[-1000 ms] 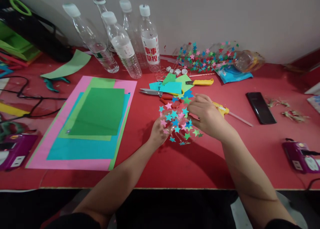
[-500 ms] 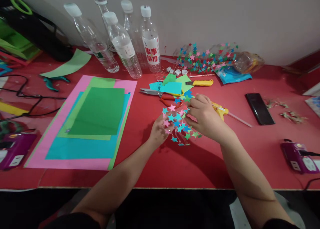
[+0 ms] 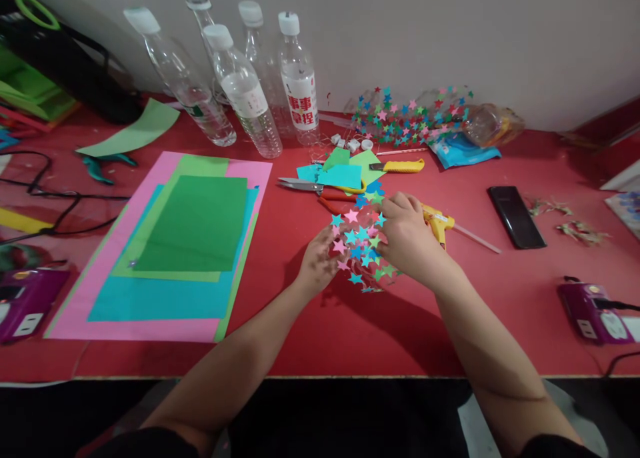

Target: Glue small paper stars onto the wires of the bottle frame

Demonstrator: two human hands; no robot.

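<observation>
Between my two hands is a see-through plastic piece covered with paper stars (image 3: 361,237) in pink, blue and green. My left hand (image 3: 319,259) curls round its left side, with the fingertips partly hidden behind the stars. On the upper right, the bent fingers of my right hand (image 3: 406,235) grip the same piece; what lies right under the fingertips is hidden. Just beyond are red-handled scissors (image 3: 303,185), blue paper scraps (image 3: 341,176) and a yellow utility knife (image 3: 404,167). A yellow glue gun (image 3: 438,223) with a glue stick lies beside my right hand.
Several clear bottles (image 3: 300,91) stand along the wall. A second star-covered piece (image 3: 400,119) lies at the back, near a bottle on its side (image 3: 493,125). Stacked coloured paper (image 3: 195,225) is at left. A phone (image 3: 517,217) and purple power strip (image 3: 595,311) lie right.
The star-covered piece has turned a little and shifted slightly right between my hands. My left hand's fingers have moved slightly up along its side, while my right hand has moved slightly.
</observation>
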